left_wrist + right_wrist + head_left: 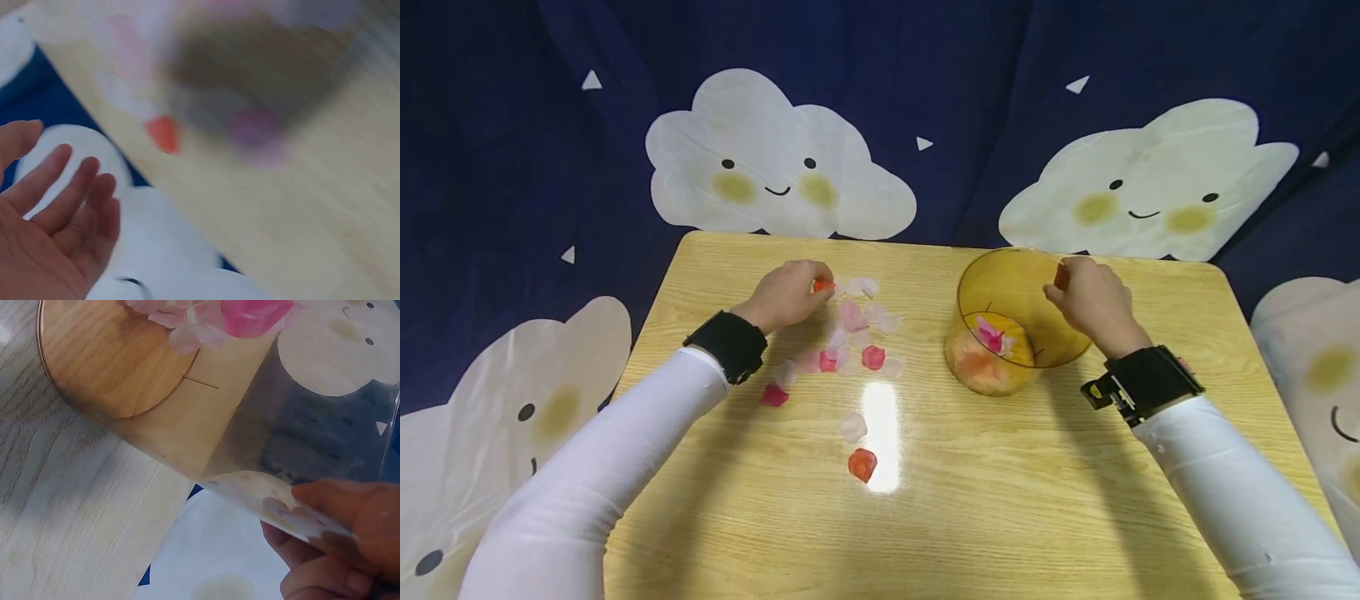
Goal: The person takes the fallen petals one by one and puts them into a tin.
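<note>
My left hand (pixel 792 293) hovers over the far left of the table beside an orange-red petal (pixel 823 286). In the left wrist view its fingers are loosely bent and hold nothing, and the same petal (pixel 164 133) lies apart from them. My right hand (pixel 1093 300) pinches the wall of a clear amber round container (pixel 992 271) at the rim, thumb on the inside, as the right wrist view shows. Pink petals (pixel 990 335) lie inside the container. Pale pink petals (pixel 852 315) and several darker ones are scattered between the hand and the container.
A white petal (pixel 852 427) and an orange petal (pixel 862 464) lie nearer the front of the wood-grain table (pixel 970 500). A dark blue curtain (pixel 970 83) with white clouds hangs behind the far edge. Each wrist carries a black strap.
</note>
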`<action>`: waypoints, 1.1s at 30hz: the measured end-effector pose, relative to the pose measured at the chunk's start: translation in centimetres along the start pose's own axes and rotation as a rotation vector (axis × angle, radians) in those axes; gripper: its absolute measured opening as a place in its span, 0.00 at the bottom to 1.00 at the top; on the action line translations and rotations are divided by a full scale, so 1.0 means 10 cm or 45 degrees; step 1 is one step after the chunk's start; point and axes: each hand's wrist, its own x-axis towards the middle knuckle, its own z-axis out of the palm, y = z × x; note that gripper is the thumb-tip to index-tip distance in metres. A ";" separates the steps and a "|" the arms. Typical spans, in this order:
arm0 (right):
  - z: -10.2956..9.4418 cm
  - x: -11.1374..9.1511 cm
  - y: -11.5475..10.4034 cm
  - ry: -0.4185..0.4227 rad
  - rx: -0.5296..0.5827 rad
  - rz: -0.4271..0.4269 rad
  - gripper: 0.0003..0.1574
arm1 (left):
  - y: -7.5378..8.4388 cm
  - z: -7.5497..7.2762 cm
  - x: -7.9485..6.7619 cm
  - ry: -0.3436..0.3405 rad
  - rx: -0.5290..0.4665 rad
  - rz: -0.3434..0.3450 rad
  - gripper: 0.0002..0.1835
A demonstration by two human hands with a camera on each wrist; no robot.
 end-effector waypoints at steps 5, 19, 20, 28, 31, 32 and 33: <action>0.00 0.02 0.00 0.003 0.000 -0.004 0.15 | -0.38 0.10 -0.12 -0.033 0.112 -0.156 0.18; -0.01 0.02 -0.02 0.003 -0.002 -0.001 0.15 | -0.67 0.42 -0.26 0.103 0.233 -0.140 0.09; 0.00 0.02 -0.02 0.003 -0.001 -0.003 0.15 | -0.66 0.41 -0.25 0.105 0.236 -0.137 0.09; 0.01 0.02 -0.01 0.001 -0.012 -0.005 0.15 | -0.28 0.20 -0.11 0.176 0.205 -0.073 0.06; -0.01 0.01 0.00 -0.001 -0.011 0.003 0.15 | 0.01 0.14 -0.04 0.224 0.169 -0.013 0.07; -0.01 0.01 0.00 -0.002 -0.008 0.003 0.15 | 0.11 0.12 -0.02 0.242 0.153 0.010 0.08; -0.02 0.01 0.00 -0.002 -0.005 0.004 0.15 | 0.22 0.10 -0.01 0.255 0.137 0.031 0.08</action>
